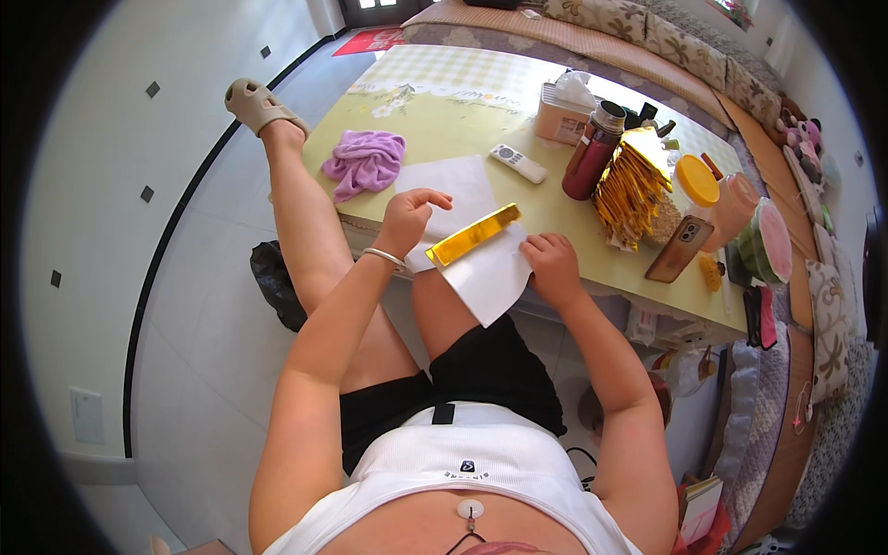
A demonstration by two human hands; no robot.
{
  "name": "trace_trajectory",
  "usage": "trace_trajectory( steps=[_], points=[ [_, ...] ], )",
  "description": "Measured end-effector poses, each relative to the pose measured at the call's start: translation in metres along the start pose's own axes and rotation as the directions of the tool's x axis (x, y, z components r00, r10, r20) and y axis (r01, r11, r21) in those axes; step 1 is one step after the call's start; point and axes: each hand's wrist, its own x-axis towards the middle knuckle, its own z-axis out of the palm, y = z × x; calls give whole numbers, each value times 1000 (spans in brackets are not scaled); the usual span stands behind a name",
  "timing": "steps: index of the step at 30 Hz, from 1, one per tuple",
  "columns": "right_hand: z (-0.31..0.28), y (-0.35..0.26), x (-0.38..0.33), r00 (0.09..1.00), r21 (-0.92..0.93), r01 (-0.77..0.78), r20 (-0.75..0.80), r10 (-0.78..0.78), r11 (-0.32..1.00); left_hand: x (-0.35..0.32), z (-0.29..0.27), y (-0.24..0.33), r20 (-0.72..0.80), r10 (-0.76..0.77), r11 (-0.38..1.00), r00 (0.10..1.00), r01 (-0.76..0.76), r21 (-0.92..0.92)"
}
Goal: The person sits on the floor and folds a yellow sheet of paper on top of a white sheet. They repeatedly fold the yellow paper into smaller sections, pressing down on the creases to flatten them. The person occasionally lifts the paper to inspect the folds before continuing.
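Low table point(573, 227) with a yellow-green patterned top spans the upper middle of the view; a long sofa point(592, 37) with floral cushions runs behind it. Floor is pale tile with small dark diamond insets.

White paper sheet point(490, 273) lies at the table's near edge, its lower corner hanging past the edge over the person's lap. A second white sheet point(453, 190) lies flat just beyond it. A gold foil strip point(474, 236), folded long and narrow, rests diagonally across the near sheet.

Left hand point(409, 217): fingers curled, fingertips on or just above the left end of the near sheet and close to the lower end of the gold foil strip; cannot tell whether it actually pinches anything. A thin bangle sits on that wrist.

Right hand point(553, 264): fingers bent, pressing or pinching the right edge of the near sheet; exact grip not resolvable.

On the table, descending in size: stack of gold foil pieces point(631, 190) right of centre; purple cloth point(365, 162) bunched at left; dark red flask point(592, 153) upright beside the gold stack; tissue box point(562, 111) behind the flask; jar with orange lid point(698, 185); phone point(680, 248) lying near the right edge; white remote point(518, 163) between far sheet and flask.
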Motion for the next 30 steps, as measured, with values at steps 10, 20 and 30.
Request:
trace_trajectory(
  steps=[10, 20, 30],
  points=[
    [14, -15, 17, 996, -69, -88, 21, 90, 994, -71, 71, 29, 488, 458, 454, 743, -667, 590],
    [4, -14, 18, 996, 103, -15, 91, 6, 995, -62, 54, -13, 349, 354, 399, 868, -477, 783],
    [5, -9, 25, 996, 348, -40, 87, 10, 937, -58, 50, -11, 243, 243, 512, 939, -337, 790]
  ],
)
